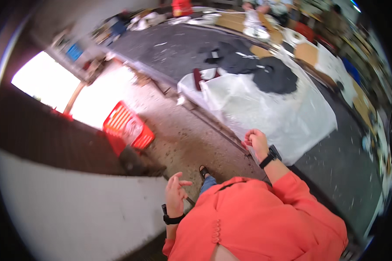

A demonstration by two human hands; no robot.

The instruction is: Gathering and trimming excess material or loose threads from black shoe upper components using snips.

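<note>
My left hand is in the air beside the white panel, fingers apart, holding nothing visible. My right hand is over the near edge of the dark table, its fingers curled together. Whatever may be inside those fingers is too small and blurred to make out. Just beyond the right hand lies a translucent white plastic sheet, spread on the table. On the sheet's far part rests a heap of dark grey cloth pieces. A maroon piece lies at its left side.
A red plastic basket stands on the floor to the left, towards a bright doorway. The white panel borders my left side. The long dark table runs along my right. Brown cardboard and people are at its far side.
</note>
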